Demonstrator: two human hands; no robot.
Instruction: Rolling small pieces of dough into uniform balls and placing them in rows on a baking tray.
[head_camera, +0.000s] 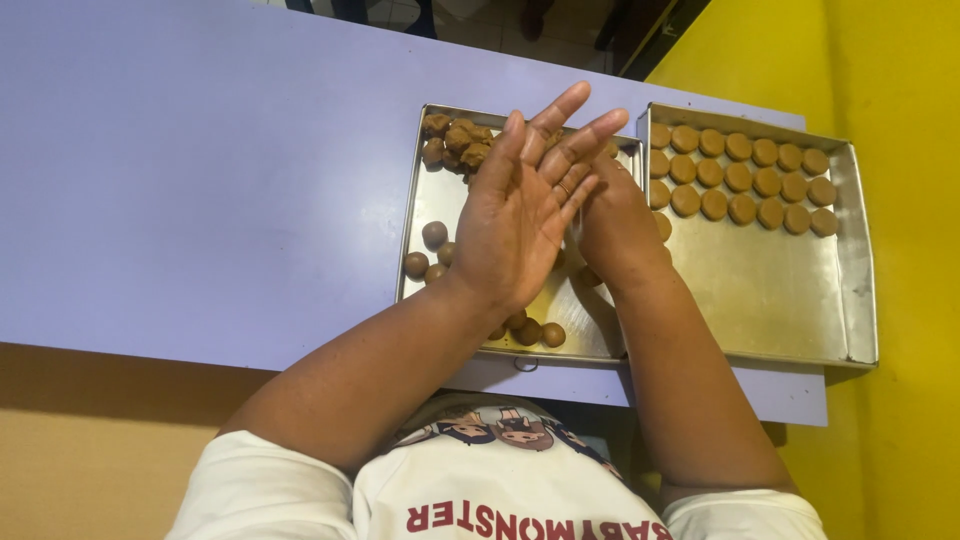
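Note:
My left hand (520, 215) lies flat, palm down and fingers stretched out, over my right hand (615, 215). The two are pressed palm to palm above the left metal tray (412, 230), and whatever lies between the palms is hidden. On that tray a pile of rough brown dough lumps (455, 140) sits at the far left corner. Small rolled dough balls (434, 234) lie at its left side, and more balls (540, 332) lie by its near edge. The right metal tray (770, 290) carries rows of flattened round dough discs (740, 175) along its far side.
Both trays stand side by side on a lilac table (200, 180), close to its near edge. A yellow wall (900, 100) rises just right of the right tray. My white shirt (500, 500) is at the bottom of the view.

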